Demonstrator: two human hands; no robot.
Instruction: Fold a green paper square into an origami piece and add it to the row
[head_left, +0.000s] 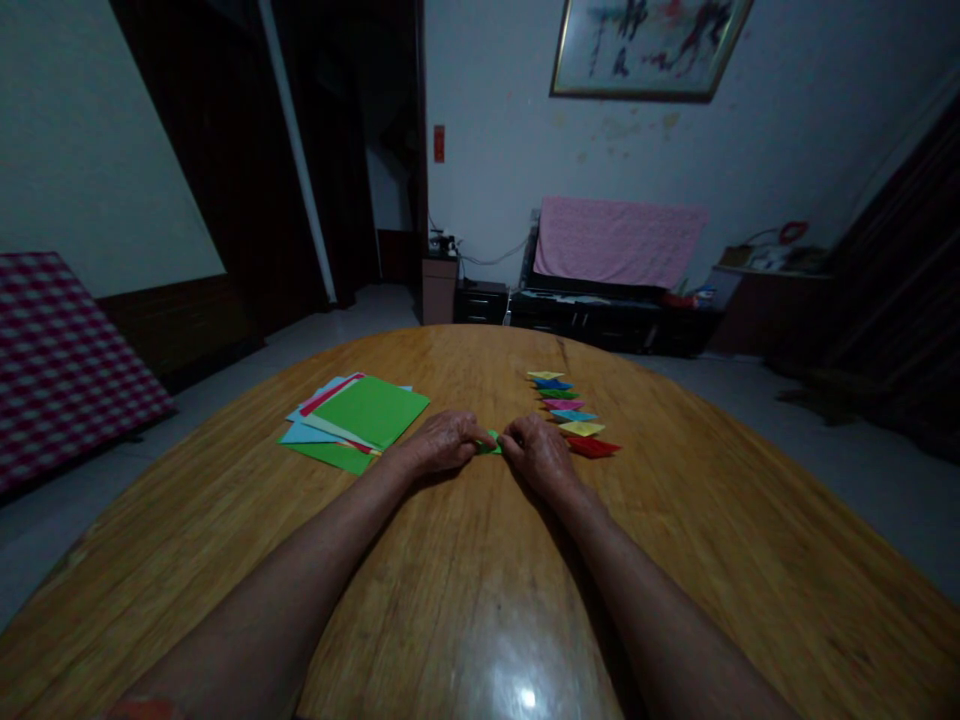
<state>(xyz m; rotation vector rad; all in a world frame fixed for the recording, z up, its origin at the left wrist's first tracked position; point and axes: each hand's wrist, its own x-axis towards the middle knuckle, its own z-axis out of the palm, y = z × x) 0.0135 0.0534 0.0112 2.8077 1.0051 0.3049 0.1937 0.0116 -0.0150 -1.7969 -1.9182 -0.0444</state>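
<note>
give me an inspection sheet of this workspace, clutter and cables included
Surface: round wooden table, shiny, with a bright glare spot
Work things: small green paper; stacked coloured sheets at left; row of seven folded papers at right
Clutter: assorted items on the far-right cabinet
Grips: left grip and right grip, bare hands at the green paper; exact pinch unclear
Cables: one cable by the back wall
Surroundings: pink cloth, framed picture, checked cloth; dim light

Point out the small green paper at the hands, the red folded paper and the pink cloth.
Small green paper [491, 447]: head view, on its uncovered part.
Red folded paper [594, 447]: head view, on its middle.
Pink cloth [619, 243]: head view, middle of its front.
</note>
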